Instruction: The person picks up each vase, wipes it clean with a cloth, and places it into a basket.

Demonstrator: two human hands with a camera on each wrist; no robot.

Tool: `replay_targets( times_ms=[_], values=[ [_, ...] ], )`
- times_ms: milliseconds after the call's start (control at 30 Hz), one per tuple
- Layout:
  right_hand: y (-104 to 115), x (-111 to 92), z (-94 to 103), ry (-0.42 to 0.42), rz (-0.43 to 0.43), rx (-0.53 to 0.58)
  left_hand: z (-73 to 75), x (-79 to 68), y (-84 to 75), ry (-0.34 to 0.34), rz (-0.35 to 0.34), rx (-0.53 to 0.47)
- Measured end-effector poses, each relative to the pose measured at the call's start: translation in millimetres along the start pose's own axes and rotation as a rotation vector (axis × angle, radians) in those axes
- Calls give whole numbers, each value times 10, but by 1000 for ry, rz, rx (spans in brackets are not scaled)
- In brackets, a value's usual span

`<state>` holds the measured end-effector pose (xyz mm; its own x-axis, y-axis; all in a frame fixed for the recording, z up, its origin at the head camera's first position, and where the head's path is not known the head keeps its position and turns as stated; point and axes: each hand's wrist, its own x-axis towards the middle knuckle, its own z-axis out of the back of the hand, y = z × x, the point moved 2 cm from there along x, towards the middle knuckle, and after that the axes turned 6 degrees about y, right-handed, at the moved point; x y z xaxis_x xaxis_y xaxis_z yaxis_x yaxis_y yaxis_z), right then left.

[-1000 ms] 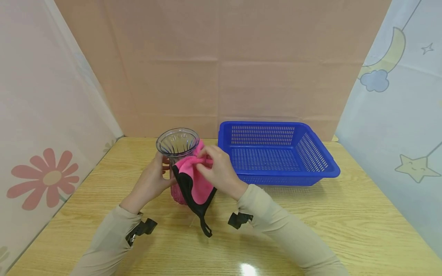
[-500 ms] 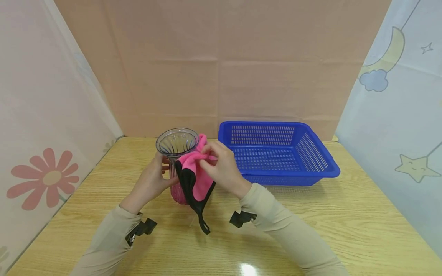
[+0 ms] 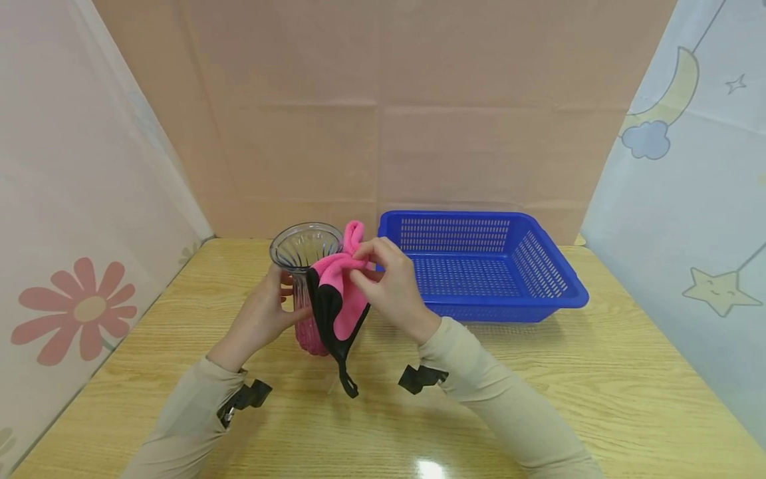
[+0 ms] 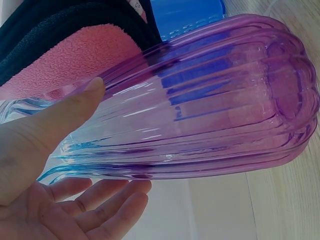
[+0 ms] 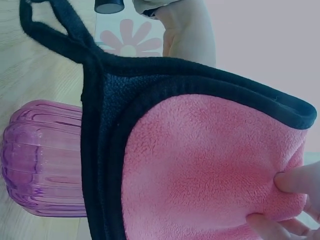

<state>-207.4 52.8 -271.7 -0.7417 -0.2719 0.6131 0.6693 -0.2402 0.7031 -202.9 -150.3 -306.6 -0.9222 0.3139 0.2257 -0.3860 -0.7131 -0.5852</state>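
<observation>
Around the upright glass vase [image 4: 200, 105] curls the person's left grip [image 3: 263, 306], holding it; just right of the vase, the right grip [image 3: 391, 283] pinches a pink, black-edged cloth [image 5: 200, 160]; farther right of the vase sits a blue basket [image 3: 457, 274].

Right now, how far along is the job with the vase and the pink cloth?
Looks done: the glass vase stands upright on the table, with the pink cloth up beside it. In hand: the left hand grips the vase while the right hand pinches the cloth. Left to do: perhaps wiping inside, since the cloth hangs outside the vase; how much is already wiped, I can't tell.
</observation>
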Motion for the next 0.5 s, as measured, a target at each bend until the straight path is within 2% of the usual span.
replay_targets(
  times_ms=[500],
  values=[
    [-18,-10,-39,18,1,-21,1,2,2,-6,-5,-2]
  ],
)
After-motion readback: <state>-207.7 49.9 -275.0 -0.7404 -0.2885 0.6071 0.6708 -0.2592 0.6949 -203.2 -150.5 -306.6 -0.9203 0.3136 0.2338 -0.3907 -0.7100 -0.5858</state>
